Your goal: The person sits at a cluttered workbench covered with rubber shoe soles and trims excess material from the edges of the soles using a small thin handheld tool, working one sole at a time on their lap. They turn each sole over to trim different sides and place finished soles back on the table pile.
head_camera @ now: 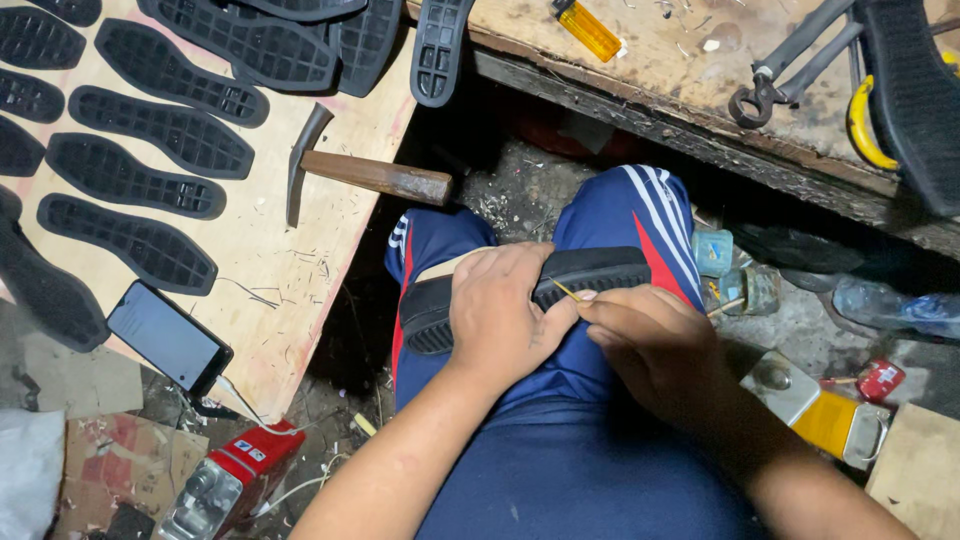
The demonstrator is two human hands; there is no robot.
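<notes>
Two hands work on one black shoe sole (590, 270), which lies across the person's lap on blue trousers (600, 470) with red and white stripes. This sole serves as the landmark below.

Left hand (500, 315): closed around the middle of the sole, fingers wrapped over its upper edge, clamping it against the thigh.

Right hand (650, 345): just beside the sole at its lower edge, fingertips pinched together on a thin yellowish stick (566, 290). The stick's tip touches the sole's ribbed side.

Surroundings, relative to the sole:
- Up and to the left: a hammer (350, 172) with a wooden handle, lying on a plywood board (270, 250).
- Far left: rows of black soles (150, 130) laid flat on the same board, with a dark phone (168, 338) near the board's lower edge.
- Above: a worn wooden tabletop (660, 60) carrying a yellow lighter (588, 28) and metal pliers (790, 65).
- Right: small jars (735, 280) and a yellow metal tin (830, 420) on the floor.
- Lower left: a red and white box (235, 470) on the floor.
</notes>
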